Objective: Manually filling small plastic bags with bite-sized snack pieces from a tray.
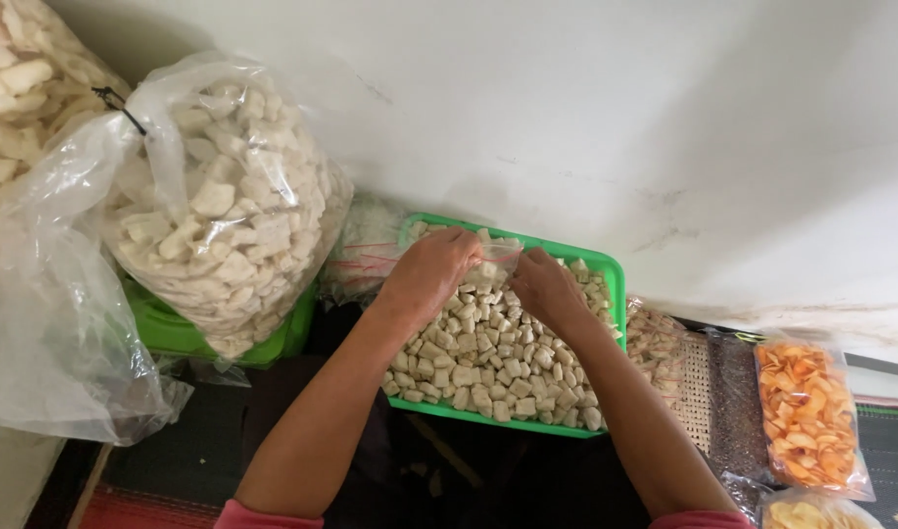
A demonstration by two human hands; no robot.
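Small clear bag [500, 253] between both hands' grip, above green tray [614, 274].

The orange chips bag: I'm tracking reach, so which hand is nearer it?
Right. The right hand is over the green tray, closer to the orange chips bag; the left hand is farther left.

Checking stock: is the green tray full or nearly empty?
Full: pale cracker cubes cover the green tray nearly rim to rim.
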